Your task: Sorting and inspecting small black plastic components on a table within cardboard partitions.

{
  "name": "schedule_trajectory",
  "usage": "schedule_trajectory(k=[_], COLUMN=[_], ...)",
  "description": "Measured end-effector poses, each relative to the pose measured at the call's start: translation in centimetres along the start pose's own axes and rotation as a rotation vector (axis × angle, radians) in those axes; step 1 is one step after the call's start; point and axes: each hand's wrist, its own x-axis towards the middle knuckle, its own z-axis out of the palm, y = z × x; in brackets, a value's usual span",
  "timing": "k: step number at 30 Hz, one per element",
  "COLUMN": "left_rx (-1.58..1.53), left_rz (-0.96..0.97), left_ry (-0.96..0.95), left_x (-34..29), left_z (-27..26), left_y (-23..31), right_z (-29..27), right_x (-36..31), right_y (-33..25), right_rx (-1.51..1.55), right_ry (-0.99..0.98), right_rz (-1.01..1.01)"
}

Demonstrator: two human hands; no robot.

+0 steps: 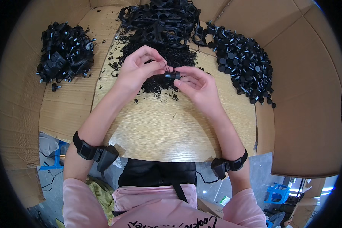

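Note:
Over the middle of the table, my right hand (pixel 200 85) grips a small black knob (pixel 173 75) between thumb and fingers. My left hand (pixel 138 70) is closed in a pinch just to its left, with a thin dark sliver at its fingertips that touches or nearly touches the knob. Whether the sliver is still joined to the knob is too small to tell. Beneath and beyond both hands spreads a heap of small curled black rubber scraps (pixel 165 85).
Black sheets full of round holes (pixel 159 24) are piled at the back. Many black knobs with metal studs (pixel 247 62) lie at the right. At the left is another heap of black studded pieces (pixel 66 51), with a single knob (pixel 56 87) beside it. Cardboard walls (pixel 307 95) surround the table.

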Motion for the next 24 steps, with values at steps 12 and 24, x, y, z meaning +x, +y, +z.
schedule_trajectory(k=[12, 24], left_rx=[0.225, 1.030], left_rz=[0.049, 0.447], left_ry=[-0.153, 0.033], left_x=[-0.5, -0.1], left_z=[0.8, -0.6], left_y=[-0.3, -0.3], right_z=[-0.1, -0.2], right_x=[0.0, 0.2], right_y=[-0.4, -0.7], right_rx=[0.000, -0.154], right_ry=[0.123, 0.117], right_rz=[-0.105, -0.027])
